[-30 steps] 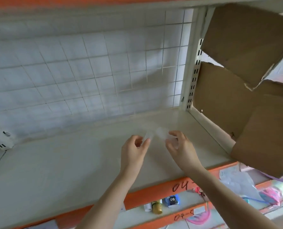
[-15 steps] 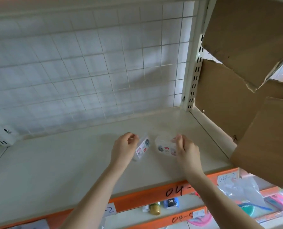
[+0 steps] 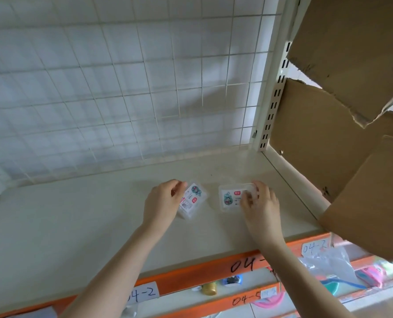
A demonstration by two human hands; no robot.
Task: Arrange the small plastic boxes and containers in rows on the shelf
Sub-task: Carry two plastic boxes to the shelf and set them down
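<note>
since a moment ago you've drawn the two boxes apart. your left hand (image 3: 162, 201) pinches a small clear plastic box with a printed label (image 3: 192, 201), tilted, on the cream metal shelf (image 3: 76, 216). your right hand (image 3: 261, 203) grips a second clear labelled box (image 3: 231, 198) lying flat, near the first.

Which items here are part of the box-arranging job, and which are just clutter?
In play:
- left box, gripped by left hand
- right box, held by right hand
- shelf they sit on

Lying about:
- cardboard pieces at right
- gold-capped jar on lower shelf
- plastic bag
- pink items below
</note>
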